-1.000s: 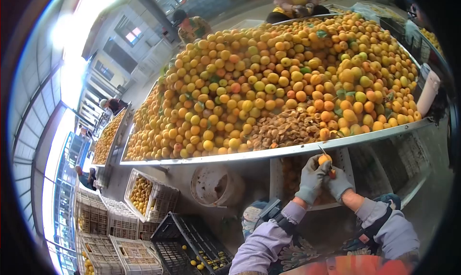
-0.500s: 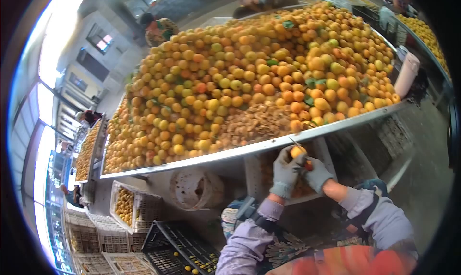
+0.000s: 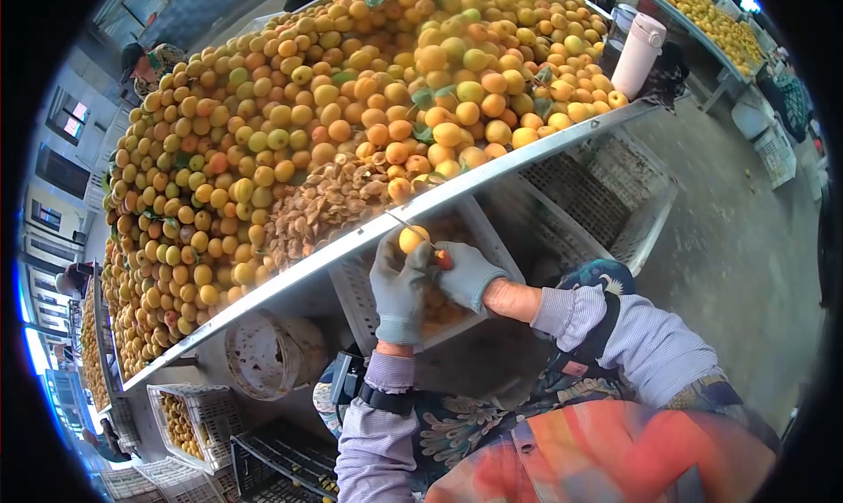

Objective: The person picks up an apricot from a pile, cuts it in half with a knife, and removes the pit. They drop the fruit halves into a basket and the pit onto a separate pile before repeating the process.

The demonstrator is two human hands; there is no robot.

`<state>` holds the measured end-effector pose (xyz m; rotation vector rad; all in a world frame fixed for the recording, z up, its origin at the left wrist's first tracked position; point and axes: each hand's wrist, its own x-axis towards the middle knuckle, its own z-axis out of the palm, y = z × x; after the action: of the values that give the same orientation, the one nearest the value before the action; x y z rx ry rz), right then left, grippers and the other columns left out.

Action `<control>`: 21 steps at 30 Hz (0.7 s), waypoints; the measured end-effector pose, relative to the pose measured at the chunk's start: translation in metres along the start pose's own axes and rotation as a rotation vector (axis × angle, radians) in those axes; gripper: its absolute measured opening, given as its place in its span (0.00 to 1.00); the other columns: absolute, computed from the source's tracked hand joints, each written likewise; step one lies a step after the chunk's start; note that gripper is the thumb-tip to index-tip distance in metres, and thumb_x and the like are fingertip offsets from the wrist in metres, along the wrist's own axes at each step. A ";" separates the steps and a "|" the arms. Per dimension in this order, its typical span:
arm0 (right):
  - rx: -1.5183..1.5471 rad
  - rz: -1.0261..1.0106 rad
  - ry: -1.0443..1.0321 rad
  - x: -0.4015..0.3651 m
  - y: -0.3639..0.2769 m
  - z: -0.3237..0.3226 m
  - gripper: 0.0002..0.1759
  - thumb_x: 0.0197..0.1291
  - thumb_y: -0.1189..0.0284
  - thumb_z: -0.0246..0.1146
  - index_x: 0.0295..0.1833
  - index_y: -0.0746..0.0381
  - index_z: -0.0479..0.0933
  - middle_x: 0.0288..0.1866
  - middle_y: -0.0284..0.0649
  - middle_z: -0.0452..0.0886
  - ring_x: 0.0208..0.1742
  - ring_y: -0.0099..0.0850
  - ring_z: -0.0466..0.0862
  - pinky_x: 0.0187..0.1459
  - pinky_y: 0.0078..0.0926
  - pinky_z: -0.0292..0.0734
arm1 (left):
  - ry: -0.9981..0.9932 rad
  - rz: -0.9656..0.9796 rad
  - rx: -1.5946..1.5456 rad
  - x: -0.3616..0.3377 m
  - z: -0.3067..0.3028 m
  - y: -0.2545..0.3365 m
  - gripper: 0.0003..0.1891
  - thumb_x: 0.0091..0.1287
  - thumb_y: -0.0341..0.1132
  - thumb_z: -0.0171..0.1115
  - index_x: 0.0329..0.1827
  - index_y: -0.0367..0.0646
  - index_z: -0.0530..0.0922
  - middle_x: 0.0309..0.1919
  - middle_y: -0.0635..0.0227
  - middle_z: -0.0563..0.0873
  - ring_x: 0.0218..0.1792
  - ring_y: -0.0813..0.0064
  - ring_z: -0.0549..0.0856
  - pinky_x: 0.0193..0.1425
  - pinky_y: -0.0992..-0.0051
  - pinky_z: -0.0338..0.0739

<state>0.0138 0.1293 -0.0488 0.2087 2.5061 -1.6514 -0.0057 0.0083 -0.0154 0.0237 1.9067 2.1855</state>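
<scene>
My left hand [image 3: 397, 285], in a grey glove, is closed around a yellow-orange apricot [image 3: 414, 238]. Beside it my right hand [image 3: 471, 275], gloved too, grips a slim tool with a red handle end [image 3: 444, 260]. A thin metal tip [image 3: 394, 218] sticks out past the apricot; how it meets the fruit is hidden by the fingers. Both hands meet over a white crate [image 3: 349, 303] with fruit inside, just below the metal table edge [image 3: 474, 171]. Up on the table, a heap of apricots [image 3: 290, 117] surrounds a pile of brown pits [image 3: 327, 203].
A pink flask [image 3: 638, 57] stands at the table's right corner. Below are a stained white bucket [image 3: 263, 354], a crate of apricots [image 3: 215, 428], a black crate [image 3: 279, 457] and a pale crate [image 3: 652, 211]. Another person [image 3: 145, 68] sits beyond the heap.
My view has turned to the right, so the table and crates appear farther left and more tilted. Both hands stay together on the apricot and the red-handled tool.
</scene>
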 end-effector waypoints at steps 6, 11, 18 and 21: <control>0.016 0.058 -0.042 -0.005 -0.004 0.001 0.14 0.59 0.67 0.58 0.45 0.64 0.79 0.42 0.52 0.84 0.48 0.49 0.83 0.48 0.39 0.77 | 0.085 -0.054 -0.040 0.001 0.004 -0.015 0.16 0.72 0.41 0.60 0.52 0.36 0.78 0.40 0.72 0.83 0.39 0.84 0.79 0.44 0.83 0.75; 0.003 0.121 -0.070 -0.012 -0.015 0.000 0.14 0.59 0.66 0.58 0.45 0.64 0.79 0.43 0.54 0.83 0.50 0.51 0.82 0.49 0.40 0.76 | 0.071 -0.048 -0.083 -0.001 -0.001 -0.029 0.19 0.73 0.45 0.56 0.50 0.35 0.79 0.39 0.70 0.83 0.40 0.84 0.78 0.47 0.82 0.73; -0.034 0.092 -0.112 -0.001 -0.005 0.000 0.14 0.59 0.66 0.59 0.45 0.63 0.80 0.43 0.53 0.83 0.49 0.50 0.82 0.48 0.40 0.77 | 0.017 0.026 -0.097 -0.005 0.005 -0.007 0.21 0.74 0.44 0.55 0.59 0.35 0.73 0.44 0.66 0.84 0.45 0.80 0.80 0.52 0.79 0.74; -0.005 0.104 -0.063 -0.007 -0.007 0.001 0.14 0.59 0.67 0.59 0.45 0.64 0.80 0.42 0.53 0.84 0.48 0.51 0.82 0.49 0.39 0.77 | 0.007 -0.022 -0.057 -0.005 0.001 -0.006 0.23 0.75 0.47 0.52 0.61 0.35 0.71 0.45 0.62 0.84 0.46 0.77 0.81 0.52 0.78 0.75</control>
<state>0.0190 0.1250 -0.0417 0.2771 2.4103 -1.5865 0.0000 0.0089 -0.0207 -0.0150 1.8386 2.2274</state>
